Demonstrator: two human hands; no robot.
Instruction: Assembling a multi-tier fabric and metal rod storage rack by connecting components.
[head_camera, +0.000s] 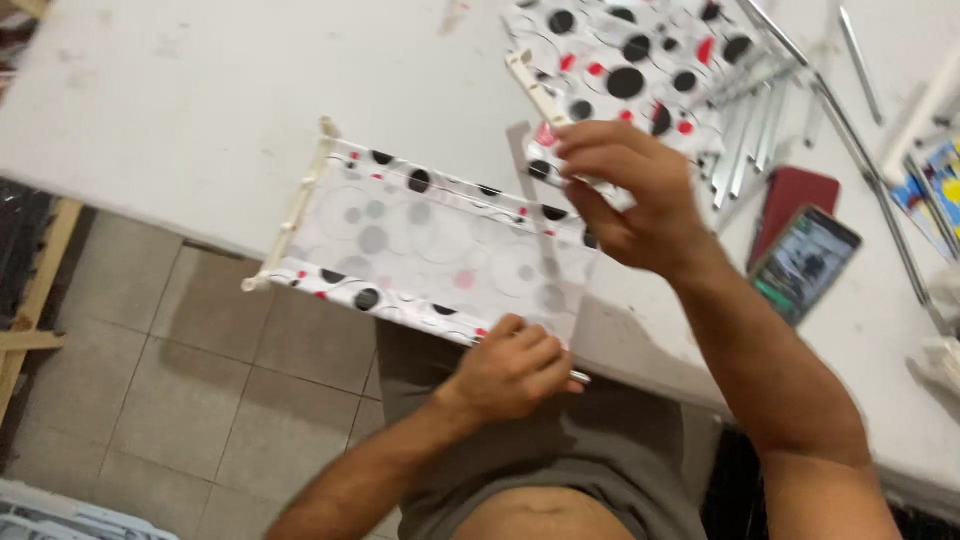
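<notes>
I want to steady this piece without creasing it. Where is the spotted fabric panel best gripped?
Probably at the cream end bar of the spotted fabric panel, coming from the free left end over the table edge. The bar looks rigid; the cloth is limp, and the left hand and right hand occupy the other end.
</notes>
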